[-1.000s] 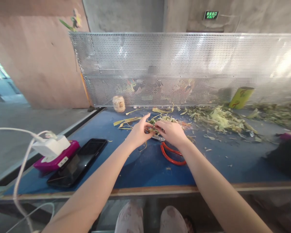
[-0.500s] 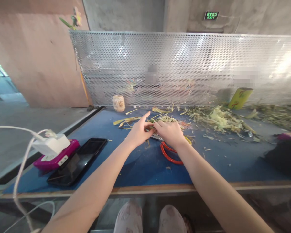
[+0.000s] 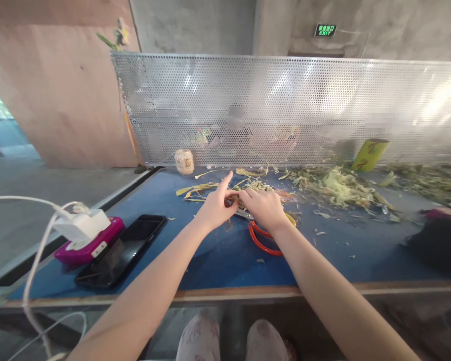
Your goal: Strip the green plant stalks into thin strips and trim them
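My left hand (image 3: 215,206) and my right hand (image 3: 263,206) meet over the middle of the blue table (image 3: 218,255). Both pinch a small bundle of dry green-yellow plant strips (image 3: 237,196) held between their fingertips; my left forefinger sticks out straight. Under my right wrist lie scissors with red handles (image 3: 261,239), their blades partly hidden by the hand. More loose strips (image 3: 195,189) lie just beyond my fingers.
A black phone (image 3: 122,249), a magenta box (image 3: 86,244) with a white charger (image 3: 80,225) and cable sit at the left. A twine spool (image 3: 184,161) and a green-yellow cup (image 3: 370,154) stand by the perforated metal screen (image 3: 285,108). Leaf scraps (image 3: 338,183) cover the right; a dark bag (image 3: 436,245) lies far right.
Both hands stay together on the bundle, with only small finger shifts. The view has tilted slightly downward.
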The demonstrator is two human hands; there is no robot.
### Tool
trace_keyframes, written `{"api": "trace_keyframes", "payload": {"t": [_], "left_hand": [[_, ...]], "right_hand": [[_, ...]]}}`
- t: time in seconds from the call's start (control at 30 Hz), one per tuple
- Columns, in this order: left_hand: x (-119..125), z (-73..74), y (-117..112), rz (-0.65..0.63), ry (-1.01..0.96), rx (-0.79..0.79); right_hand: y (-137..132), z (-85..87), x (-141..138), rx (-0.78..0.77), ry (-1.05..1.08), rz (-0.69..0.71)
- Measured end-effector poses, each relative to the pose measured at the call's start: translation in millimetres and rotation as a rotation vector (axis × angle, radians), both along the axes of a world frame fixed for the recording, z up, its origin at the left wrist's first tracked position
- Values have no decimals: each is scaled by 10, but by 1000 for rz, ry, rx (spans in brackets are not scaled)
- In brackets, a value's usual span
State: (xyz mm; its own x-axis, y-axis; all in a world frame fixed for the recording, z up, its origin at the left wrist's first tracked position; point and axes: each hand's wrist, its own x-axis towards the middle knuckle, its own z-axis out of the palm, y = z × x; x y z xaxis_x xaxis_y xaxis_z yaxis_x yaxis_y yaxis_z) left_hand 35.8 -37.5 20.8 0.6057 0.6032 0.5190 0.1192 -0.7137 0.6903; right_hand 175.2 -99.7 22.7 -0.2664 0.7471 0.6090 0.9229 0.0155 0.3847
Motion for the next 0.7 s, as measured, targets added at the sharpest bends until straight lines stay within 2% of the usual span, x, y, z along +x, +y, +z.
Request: {"api": "trace_keyframes", "payload": {"t": [0.07,0.17,0.27,0.37,0.57,0.7], "left_hand": [[11,-9,-9,6,22,29],[44,-14,-5,0,-40,-117],[73,4,15,44,-146,-349],[75,37,30,-3,-231,-498],[24,52,58,-130,-266,-407],[12,38,75,-198,-275,-371]], "right_hand": [[12,-23,-22,-16,31,-51],[17,-47,-18,3,63,-91],[3,-41,11,96,32,-33],[-19,-8,29,236,-35,72],[-22,18,61,458,-112,198],[-14,3,92,509,-128,218]]}}
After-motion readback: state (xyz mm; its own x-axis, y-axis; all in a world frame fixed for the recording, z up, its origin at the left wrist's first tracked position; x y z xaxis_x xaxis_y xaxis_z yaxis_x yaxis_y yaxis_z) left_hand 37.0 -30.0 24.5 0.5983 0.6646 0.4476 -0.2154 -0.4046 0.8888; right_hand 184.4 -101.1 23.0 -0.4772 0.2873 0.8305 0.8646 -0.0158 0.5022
